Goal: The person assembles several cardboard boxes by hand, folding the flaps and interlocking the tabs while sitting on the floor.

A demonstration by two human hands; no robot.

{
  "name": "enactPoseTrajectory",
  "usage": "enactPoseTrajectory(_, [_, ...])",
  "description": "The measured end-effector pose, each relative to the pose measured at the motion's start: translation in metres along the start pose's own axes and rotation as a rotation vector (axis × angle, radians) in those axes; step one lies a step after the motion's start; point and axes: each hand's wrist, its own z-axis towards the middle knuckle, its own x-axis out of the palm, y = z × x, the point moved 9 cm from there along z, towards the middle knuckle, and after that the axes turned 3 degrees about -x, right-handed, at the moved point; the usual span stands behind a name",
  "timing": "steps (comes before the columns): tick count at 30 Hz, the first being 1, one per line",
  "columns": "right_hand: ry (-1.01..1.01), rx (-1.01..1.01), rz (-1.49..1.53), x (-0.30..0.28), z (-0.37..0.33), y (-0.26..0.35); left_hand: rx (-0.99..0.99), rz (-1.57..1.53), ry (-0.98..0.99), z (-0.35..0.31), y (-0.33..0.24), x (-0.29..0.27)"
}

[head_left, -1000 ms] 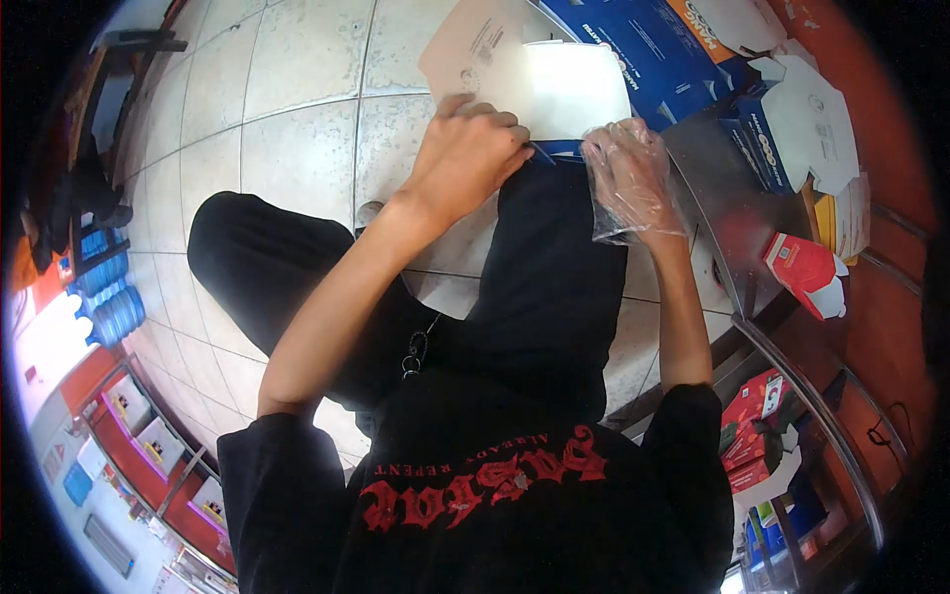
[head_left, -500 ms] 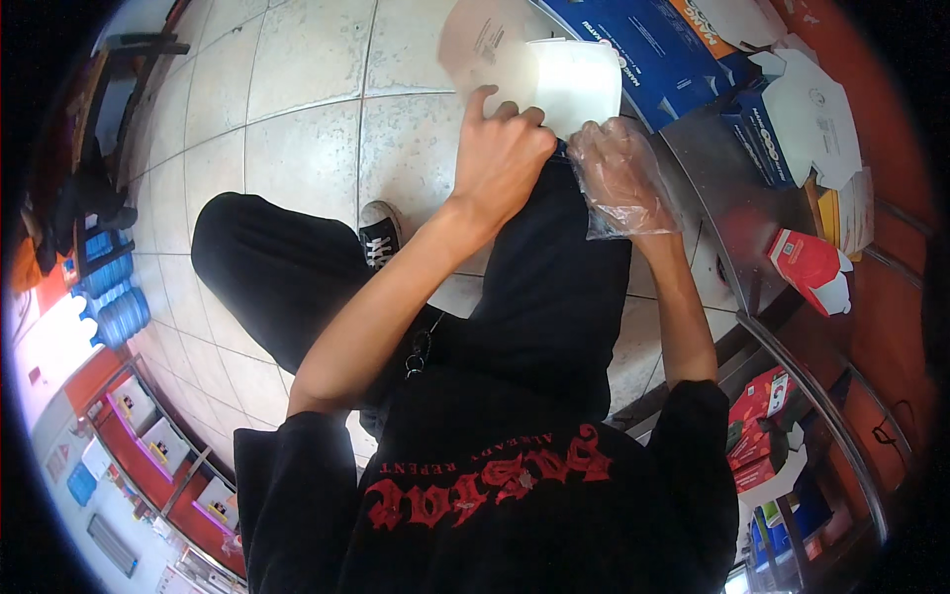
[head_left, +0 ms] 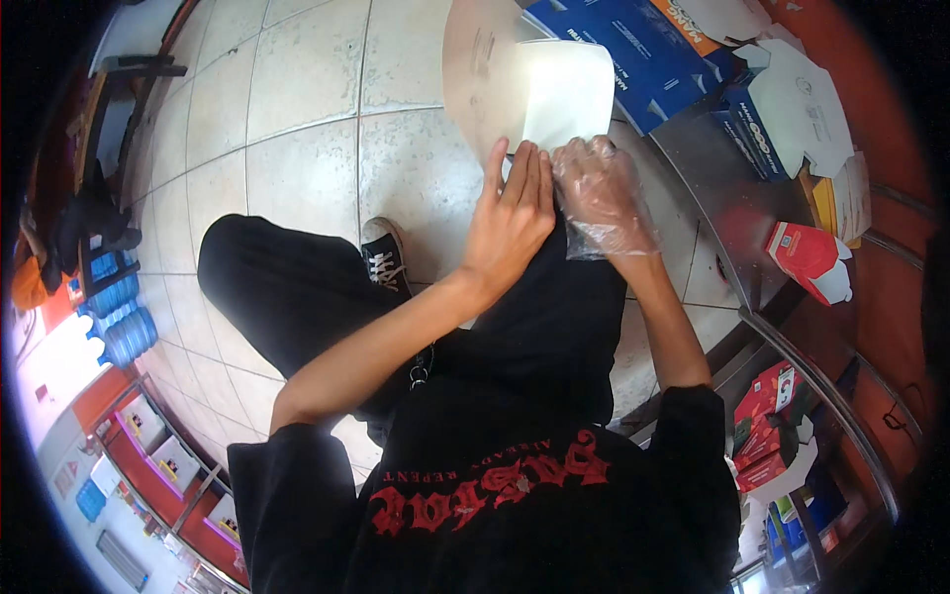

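with left hand (head_left: 510, 223) straight-fingered, gloved right hand (head_left: 602, 193) curl-fingered, both at white-lined paperboard carton (head_left: 569, 91), any grip unclear

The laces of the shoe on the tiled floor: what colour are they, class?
The laces are white, seen best in the head view.

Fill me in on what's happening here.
Someone is working on a white-lined carton. Their bare left hand, fingers extended, and right hand, in a clear plastic glove, are together at its near edge. The carton's inside faces up. Blue cartons lie to its right, and a red carton farther right.
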Motion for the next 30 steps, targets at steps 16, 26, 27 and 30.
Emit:
enactPoseTrajectory(16, [0.06,0.116,0.4,-0.017,-0.068,-0.037,0.516,-0.387,0.052,0.003,0.014,0.004])
enactPoseTrajectory(26, [-0.876,0.905,0.422,-0.185,-0.155,-0.171,0.259,-0.972,-0.324,0.018,0.053,-0.041])
enactPoseTrajectory(27, [-0.838,0.894,0.259,-0.206,-0.161,-0.194,0.208,-1.032,-0.318,0.024,0.055,-0.036])
enactPoseTrajectory(30, [-0.784,0.959,-0.003,-0.225,-0.135,-0.222,0.112,-1.059,-0.21,0.029,0.06,-0.024])
